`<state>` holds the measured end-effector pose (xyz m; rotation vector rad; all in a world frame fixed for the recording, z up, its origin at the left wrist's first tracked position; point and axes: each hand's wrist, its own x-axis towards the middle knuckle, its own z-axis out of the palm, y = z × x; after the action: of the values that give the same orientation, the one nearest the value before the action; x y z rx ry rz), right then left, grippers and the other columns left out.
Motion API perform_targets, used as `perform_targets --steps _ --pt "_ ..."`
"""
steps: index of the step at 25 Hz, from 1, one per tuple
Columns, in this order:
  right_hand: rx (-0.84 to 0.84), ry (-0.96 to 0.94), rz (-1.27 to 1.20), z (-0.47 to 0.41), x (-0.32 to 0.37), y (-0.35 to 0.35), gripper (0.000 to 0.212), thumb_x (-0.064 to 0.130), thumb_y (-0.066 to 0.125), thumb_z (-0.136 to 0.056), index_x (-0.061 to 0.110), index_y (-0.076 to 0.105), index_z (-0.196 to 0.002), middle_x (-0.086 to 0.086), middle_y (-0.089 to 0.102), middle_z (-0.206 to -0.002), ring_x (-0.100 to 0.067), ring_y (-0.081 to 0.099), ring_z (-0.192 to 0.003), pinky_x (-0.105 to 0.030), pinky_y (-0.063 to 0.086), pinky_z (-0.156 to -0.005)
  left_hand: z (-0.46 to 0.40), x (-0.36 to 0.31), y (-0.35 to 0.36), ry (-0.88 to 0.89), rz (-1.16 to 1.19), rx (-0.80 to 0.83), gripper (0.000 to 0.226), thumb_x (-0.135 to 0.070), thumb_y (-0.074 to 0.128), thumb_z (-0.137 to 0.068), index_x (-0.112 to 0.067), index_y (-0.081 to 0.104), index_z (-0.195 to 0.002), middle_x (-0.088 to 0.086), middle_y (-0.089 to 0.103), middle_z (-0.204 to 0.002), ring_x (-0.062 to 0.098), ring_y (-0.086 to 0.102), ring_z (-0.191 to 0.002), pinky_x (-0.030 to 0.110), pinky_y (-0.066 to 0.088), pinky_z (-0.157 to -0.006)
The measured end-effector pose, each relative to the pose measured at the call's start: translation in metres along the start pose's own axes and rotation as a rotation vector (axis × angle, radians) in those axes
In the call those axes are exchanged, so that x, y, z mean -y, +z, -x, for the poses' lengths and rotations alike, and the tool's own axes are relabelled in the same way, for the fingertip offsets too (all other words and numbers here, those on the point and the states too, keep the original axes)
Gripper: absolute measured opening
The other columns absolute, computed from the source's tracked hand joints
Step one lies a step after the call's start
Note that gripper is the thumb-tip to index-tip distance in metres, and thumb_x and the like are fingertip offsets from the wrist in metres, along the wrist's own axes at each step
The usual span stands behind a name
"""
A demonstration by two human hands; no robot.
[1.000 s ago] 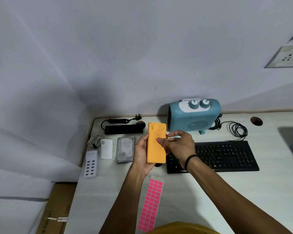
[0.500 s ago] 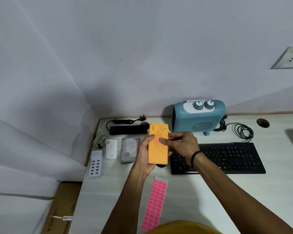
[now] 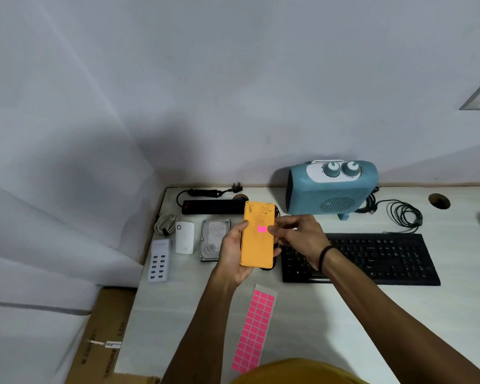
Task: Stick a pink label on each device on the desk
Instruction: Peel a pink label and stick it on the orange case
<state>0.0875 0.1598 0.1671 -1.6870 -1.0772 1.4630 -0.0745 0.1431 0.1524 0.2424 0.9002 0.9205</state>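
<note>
The left hand point(image 3: 233, 253) grips an orange device point(image 3: 257, 245) above the counter point(image 3: 344, 314), a pink label point(image 3: 262, 229) stuck on it. The right hand point(image 3: 297, 236), fingers curled, seems to touch the device's edge. The label sheet point(image 3: 251, 331) lies near the front edge.

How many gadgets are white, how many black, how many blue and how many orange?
White: 2, charging hub and small plug-in box
Black: 2, power strip and keyboard
Blue: 1, heater
Orange: 1, power bank
Total: 6
</note>
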Motion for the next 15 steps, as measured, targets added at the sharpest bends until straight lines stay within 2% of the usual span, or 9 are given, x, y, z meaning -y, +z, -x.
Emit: perform_targets --steps 2,5,8,10,12,15 --pt "0.031 0.017 0.047 -0.007 -0.014 0.006 0.024 0.015 0.079 -0.08 0.017 0.077 -0.104 -0.002 0.078 -0.089 -0.014 0.07 -0.074 -0.031 0.06 -0.081 -0.002 0.004 -0.012 -0.024 0.043 -0.031 0.046 -0.037 0.039 -0.102 -0.01 0.064 -0.129 0.021 0.073 -0.109 0.038 0.069 -0.095 0.054 0.053 -0.087" --pt "0.061 0.042 0.139 -0.012 -0.036 0.019 0.025 0.017 0.078 -0.082 0.022 0.074 -0.106 0.003 0.076 -0.095 -0.008 0.071 -0.079 -0.026 0.059 -0.081 -0.003 0.017 -0.035 -0.057 0.028 -0.075 0.042 -0.033 0.038 -0.104 -0.01 0.062 -0.129 0.02 0.072 -0.111 0.035 0.065 -0.1 0.054 0.047 -0.098" --pt "0.15 0.108 0.22 -0.018 -0.06 0.033 0.029 0.023 0.075 -0.083 0.02 0.073 -0.112 0.002 0.075 -0.1 -0.01 0.071 -0.088 -0.029 0.059 -0.087 -0.009 0.029 -0.064 -0.066 -0.149 -0.14 0.04 -0.024 0.057 -0.099 -0.019 0.058 -0.139 0.017 0.066 -0.12 0.034 0.062 -0.108 0.06 0.046 -0.102" --pt "0.233 0.14 0.267 -0.023 -0.069 0.039 0.032 0.021 0.071 -0.087 0.017 0.071 -0.119 -0.001 0.074 -0.104 -0.011 0.071 -0.091 -0.032 0.058 -0.09 -0.02 0.034 -0.077 -0.054 -0.316 -0.305 0.057 -0.021 0.075 -0.089 -0.023 0.056 -0.142 0.015 0.066 -0.124 0.034 0.065 -0.11 0.061 0.053 -0.097" --pt "0.265 0.144 0.338 -0.029 -0.075 0.045 0.034 0.024 0.07 -0.089 0.017 0.069 -0.122 -0.001 0.074 -0.105 -0.01 0.07 -0.09 -0.027 0.058 -0.087 -0.036 0.036 -0.085 -0.037 -0.486 -0.524 0.076 -0.027 0.088 -0.074 -0.022 0.056 -0.143 0.012 0.068 -0.127 0.033 0.068 -0.109 0.058 0.059 -0.087" --pt "0.271 0.189 0.395 -0.042 -0.081 0.051 0.037 0.023 0.069 -0.089 0.017 0.066 -0.125 -0.003 0.072 -0.111 -0.011 0.069 -0.093 -0.023 0.054 -0.085 -0.067 0.032 -0.086 0.062 -0.876 -0.747 0.084 -0.047 0.091 -0.063 -0.017 0.062 -0.136 0.008 0.069 -0.128 0.029 0.068 -0.109 0.052 0.06 -0.089"
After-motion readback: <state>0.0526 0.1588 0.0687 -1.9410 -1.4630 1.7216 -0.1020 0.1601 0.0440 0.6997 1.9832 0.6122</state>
